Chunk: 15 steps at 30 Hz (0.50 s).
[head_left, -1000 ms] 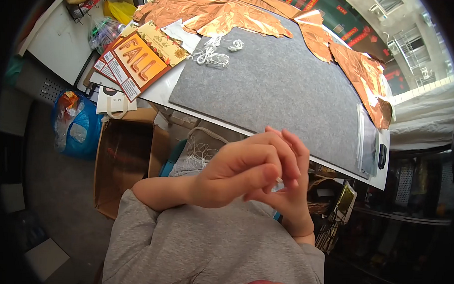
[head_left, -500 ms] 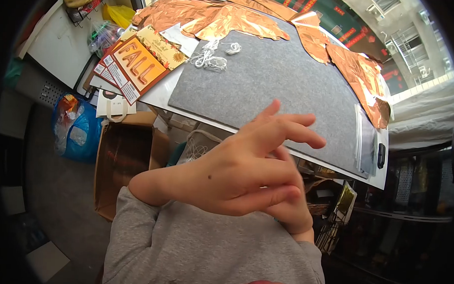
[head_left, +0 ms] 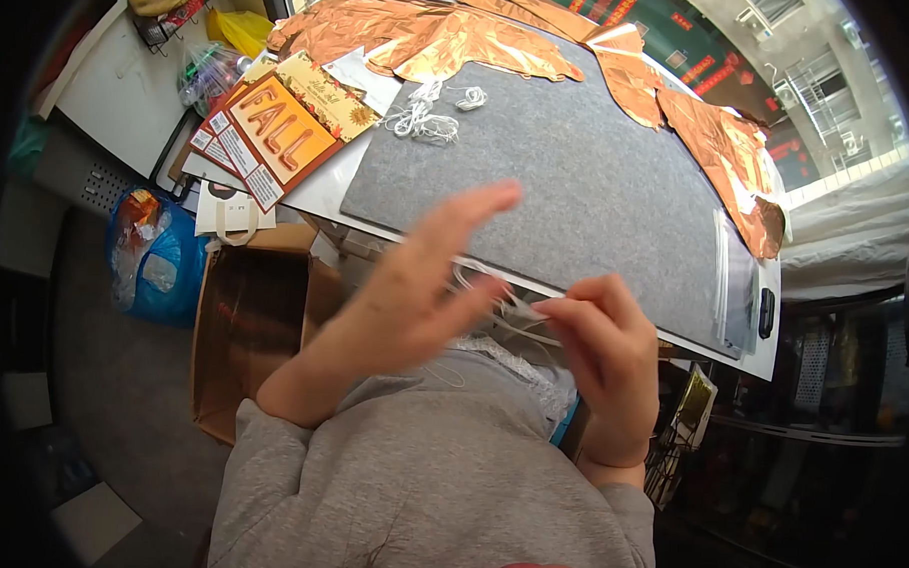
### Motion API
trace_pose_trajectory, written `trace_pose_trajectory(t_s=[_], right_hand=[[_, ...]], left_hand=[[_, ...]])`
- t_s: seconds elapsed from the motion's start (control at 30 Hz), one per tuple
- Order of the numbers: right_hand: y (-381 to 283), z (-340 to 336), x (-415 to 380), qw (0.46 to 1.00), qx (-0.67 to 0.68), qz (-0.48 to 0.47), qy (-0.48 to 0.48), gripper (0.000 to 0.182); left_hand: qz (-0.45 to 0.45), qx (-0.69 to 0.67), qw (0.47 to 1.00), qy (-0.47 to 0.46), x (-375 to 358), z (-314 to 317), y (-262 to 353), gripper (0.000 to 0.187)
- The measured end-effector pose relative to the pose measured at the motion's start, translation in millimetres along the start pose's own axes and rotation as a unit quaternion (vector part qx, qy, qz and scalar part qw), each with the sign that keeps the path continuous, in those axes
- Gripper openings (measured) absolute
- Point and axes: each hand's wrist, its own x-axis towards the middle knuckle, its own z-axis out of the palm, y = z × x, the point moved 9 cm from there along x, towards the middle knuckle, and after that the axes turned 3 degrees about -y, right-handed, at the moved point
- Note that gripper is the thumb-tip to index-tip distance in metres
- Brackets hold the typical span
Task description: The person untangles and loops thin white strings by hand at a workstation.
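1. Pinches white string [head_left: 522,311] between pressed-together fingertips of right hand [head_left: 613,340], just off near edge of grey mat [head_left: 548,177].
2. Spreads thumb and forefinger of left hand [head_left: 404,292] well apart, by mat's near edge; too blurred to tell any grip on string.
3. Looks light, soft, limp, prone to tangling; best taken by fingertip pinch near a loose end.
4. Count two white string bundles [head_left: 435,130] on mat's far left, at least three copper foil pieces [head_left: 729,168] along far and right edges, at least two overlapping FALL packets [head_left: 280,128] left of mat.

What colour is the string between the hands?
White; the string shows best in the head view.
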Motion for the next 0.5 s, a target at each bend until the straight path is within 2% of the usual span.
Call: trace_pose_trajectory(t_s=[0.07,0.1,0.13,0.17,0.2,0.23,0.27,0.3,0.37,0.4,0.43,0.47,0.5], right_hand=[[-13,2,10,0.999,0.023,-0.035,0.008,0.016],[-22,0,13,0.996,0.046,-0.07,0.014,0.016],[-20,-3,12,0.998,0.038,-0.048,0.03,0.018],[-19,-5,11,0.998,0.038,-0.05,0.03,0.018],[-6,-8,10,0.995,0.088,0.004,0.037,0.019],[8,-10,8,0.988,0.139,0.058,0.043,0.02],[18,-8,6,0.973,0.211,0.052,0.072,0.021],[23,-5,4,0.973,0.211,0.053,0.072,0.021],[36,-13,1,0.931,0.323,0.05,0.165,0.017],[40,-18,-3,0.932,0.297,0.022,0.206,0.015],[43,-14,-4,0.932,0.297,0.022,0.206,0.015],[32,-21,-10,0.937,0.233,-0.054,0.255,0.016],[18,-26,-20,0.93,0.165,-0.129,0.301,0.016]], left_hand=[[-0.005,-0.182,0.983,-0.036,0,39,6,0.061],[-0.003,-0.181,0.983,-0.035,-5,47,4,0.061],[-0.1,-0.363,0.922,-0.09,-12,69,-14,0.057],[-0.193,-0.527,0.816,-0.141,-21,92,-23,0.054],[-0.192,-0.527,0.816,-0.14,-22,92,-26,0.054],[-0.213,-0.546,0.793,-0.167,-25,97,-29,0.052],[-0.233,-0.563,0.769,-0.193,-29,101,-32,0.052],[-0.234,-0.564,0.768,-0.193,-31,97,-37,0.052],[-0.243,-0.548,0.759,-0.253,-39,99,-42,0.04],[-0.244,-0.548,0.759,-0.253,-41,100,-45,0.04],[-0.258,-0.587,0.738,-0.211,-41,99,-51,0.033],[-0.271,-0.623,0.715,-0.168,-40,96,-54,0.028],[-0.272,-0.622,0.715,-0.168,-37,101,-48,0.028]])
